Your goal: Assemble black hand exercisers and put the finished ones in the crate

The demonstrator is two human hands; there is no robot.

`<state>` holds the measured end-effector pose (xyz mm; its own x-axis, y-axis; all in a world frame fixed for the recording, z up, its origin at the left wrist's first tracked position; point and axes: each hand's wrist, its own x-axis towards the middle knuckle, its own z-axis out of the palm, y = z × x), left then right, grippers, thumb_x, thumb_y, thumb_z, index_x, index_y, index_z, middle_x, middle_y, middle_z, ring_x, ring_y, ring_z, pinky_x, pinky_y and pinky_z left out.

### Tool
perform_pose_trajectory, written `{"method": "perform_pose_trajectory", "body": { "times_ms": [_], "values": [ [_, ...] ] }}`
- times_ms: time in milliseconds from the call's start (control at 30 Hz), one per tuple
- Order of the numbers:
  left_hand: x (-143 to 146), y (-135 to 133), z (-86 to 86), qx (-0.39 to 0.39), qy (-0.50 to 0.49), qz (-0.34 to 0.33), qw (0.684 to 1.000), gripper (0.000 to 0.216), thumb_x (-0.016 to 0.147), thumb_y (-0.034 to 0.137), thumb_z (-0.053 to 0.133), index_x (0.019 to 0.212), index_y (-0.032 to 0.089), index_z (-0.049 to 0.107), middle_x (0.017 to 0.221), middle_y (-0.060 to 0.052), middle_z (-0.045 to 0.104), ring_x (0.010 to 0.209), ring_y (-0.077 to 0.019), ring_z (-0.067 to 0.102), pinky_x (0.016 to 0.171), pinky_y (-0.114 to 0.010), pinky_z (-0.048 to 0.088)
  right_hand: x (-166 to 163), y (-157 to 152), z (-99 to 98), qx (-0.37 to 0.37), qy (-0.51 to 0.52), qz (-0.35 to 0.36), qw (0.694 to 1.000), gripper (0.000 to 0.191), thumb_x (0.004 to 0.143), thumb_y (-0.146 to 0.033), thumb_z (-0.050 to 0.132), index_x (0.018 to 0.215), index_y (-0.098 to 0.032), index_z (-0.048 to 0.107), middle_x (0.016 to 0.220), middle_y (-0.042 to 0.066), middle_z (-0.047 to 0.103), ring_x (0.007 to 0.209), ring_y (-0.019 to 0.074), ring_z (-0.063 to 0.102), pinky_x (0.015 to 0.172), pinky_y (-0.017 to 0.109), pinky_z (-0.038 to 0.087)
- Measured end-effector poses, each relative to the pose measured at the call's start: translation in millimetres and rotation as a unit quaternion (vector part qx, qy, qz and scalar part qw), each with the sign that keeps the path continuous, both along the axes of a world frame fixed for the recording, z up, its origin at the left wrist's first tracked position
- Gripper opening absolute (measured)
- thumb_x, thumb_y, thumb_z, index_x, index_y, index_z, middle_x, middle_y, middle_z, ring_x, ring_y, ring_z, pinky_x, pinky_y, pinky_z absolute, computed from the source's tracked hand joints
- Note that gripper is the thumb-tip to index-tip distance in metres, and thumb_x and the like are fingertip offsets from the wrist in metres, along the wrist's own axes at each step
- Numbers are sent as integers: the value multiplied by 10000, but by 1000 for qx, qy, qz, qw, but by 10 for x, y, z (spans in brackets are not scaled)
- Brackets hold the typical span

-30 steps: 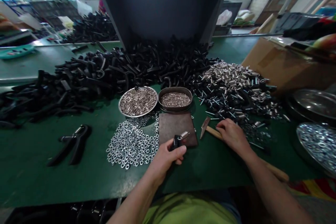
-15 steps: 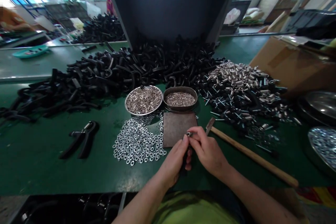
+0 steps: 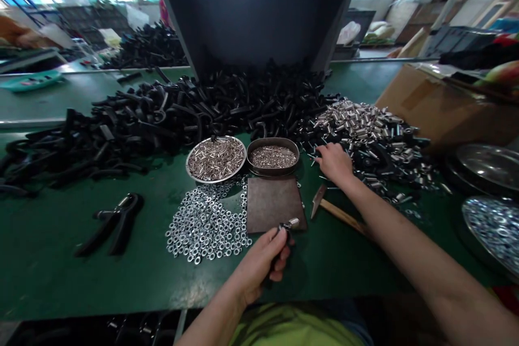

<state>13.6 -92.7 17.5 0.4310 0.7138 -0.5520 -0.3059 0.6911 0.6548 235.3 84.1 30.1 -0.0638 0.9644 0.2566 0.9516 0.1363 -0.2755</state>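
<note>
My left hand (image 3: 270, 259) is closed around a black handle piece (image 3: 284, 231), most of it hidden in the palm. A small silver coil spring (image 3: 293, 223) sticks out from its top, over the near right corner of a dark metal plate (image 3: 275, 203). Out to the right, my right hand (image 3: 334, 162) is at the left edge of a pile of black-headed screws (image 3: 367, 158). Its fingers are bent down on a screw there; whether they grip it is unclear. A hammer (image 3: 338, 212) lies under my right forearm, which covers part of its handle.
Loose nuts (image 3: 211, 227) spread left of the plate. Behind stand a round dish of pins (image 3: 187, 165) and an oval tin (image 3: 248, 161). Farther back are heaped black handles (image 3: 162, 113) and a grey crate (image 3: 259, 21). An assembled V-shaped piece (image 3: 117, 221) lies left, a cardboard box (image 3: 438, 102) right.
My right hand has left the left hand and reached forward and right to the screw pile. The left hand keeps hold of the handle, and the spring on it now shows.
</note>
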Motion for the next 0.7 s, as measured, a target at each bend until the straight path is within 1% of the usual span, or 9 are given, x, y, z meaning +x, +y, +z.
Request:
{"method": "perform_pose_trajectory", "body": {
  "times_ms": [133,200,267,300,367,433,467,567,700],
  "values": [
    [-6,96,-50,-47,-24,83,995,666,716,755,448,869,121,582,617,29,431,462,-43,315,380,-144,193,39,267,-104,-19,-19,-27,999,126,786,-187,595,874,-110,642,853,143,649,929,257,553,755,338,401],
    [-27,170,-57,-76,-39,124,989,596,760,697,462,826,118,584,604,20,449,455,-49,342,376,-145,225,57,298,-118,-20,-20,-39,999,193,775,-172,581,950,-113,636,895,152,641,900,265,569,750,361,420],
    [-59,246,-54,-98,-82,160,979,417,807,536,519,754,124,562,582,18,451,448,-51,351,379,-142,248,64,230,-82,-21,-3,-34,999,255,771,-177,565,1012,-124,633,972,150,627,898,258,580,768,375,439],
    [-76,280,-53,-106,-115,174,972,339,814,450,526,712,127,545,560,21,439,441,-51,346,381,-140,253,54,149,-44,-27,28,-20,999,262,764,-182,567,1010,-132,641,997,140,622,887,248,588,777,376,451],
    [-103,334,-53,-114,-179,195,958,262,804,337,500,640,132,510,509,25,401,426,-54,328,383,-140,256,-9,-106,62,-52,140,36,988,236,745,-204,589,962,-151,665,1010,110,631,855,222,611,784,368,484],
    [-111,365,-55,-114,-213,213,947,249,790,293,471,600,134,495,472,25,373,415,-57,314,384,-144,256,-131,-450,183,-78,275,107,952,223,744,-240,616,948,-170,673,1019,85,651,863,208,632,792,356,511],
    [-106,372,-55,-111,-220,220,944,243,783,284,464,593,135,495,463,23,371,411,-58,312,385,-147,257,-208,-630,238,-87,307,135,938,226,758,-260,620,966,-189,675,1019,72,663,894,207,634,810,355,514],
    [-54,365,-43,-96,-219,226,944,214,759,282,479,601,139,500,455,21,381,409,-64,320,391,-159,259,-452,-1081,323,-58,312,215,924,143,778,-260,624,897,-220,694,980,54,683,907,201,640,810,351,526],
    [54,323,-24,-60,-186,245,950,182,718,294,514,612,146,494,445,26,407,406,-64,329,405,-174,264,-719,-1354,240,28,235,265,935,156,844,-189,535,885,-224,682,925,65,688,859,184,642,777,340,532]
  ]
}}
